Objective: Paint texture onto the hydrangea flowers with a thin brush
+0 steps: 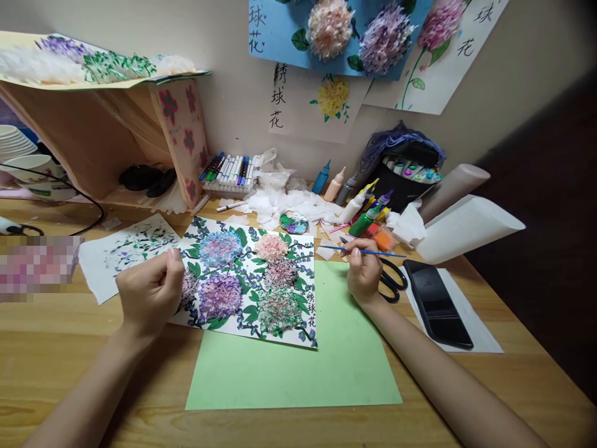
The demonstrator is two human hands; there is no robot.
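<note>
Six puffy multicoloured blossoms (221, 296) on white paper (252, 269), left hand (150, 295) fisted at its edge, right hand (364, 275) around a paintbrush (392, 254)

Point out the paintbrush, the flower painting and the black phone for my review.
Paintbrush (375, 252): head view, on the blue handle.
Flower painting (250, 281): head view, on its surface between the flowers.
Black phone (438, 305): head view, middle of its glossy upper face.

Your open lane is the bare green sheet (298, 379) between your forearms (433, 367). Scissors (394, 286) and a phone (438, 305) flank your right hand (364, 274); beyond the painting (252, 274), paper scraps (298, 202), pens (231, 169) and bottles (365, 221) block your reach to the wall (196, 25).
</note>
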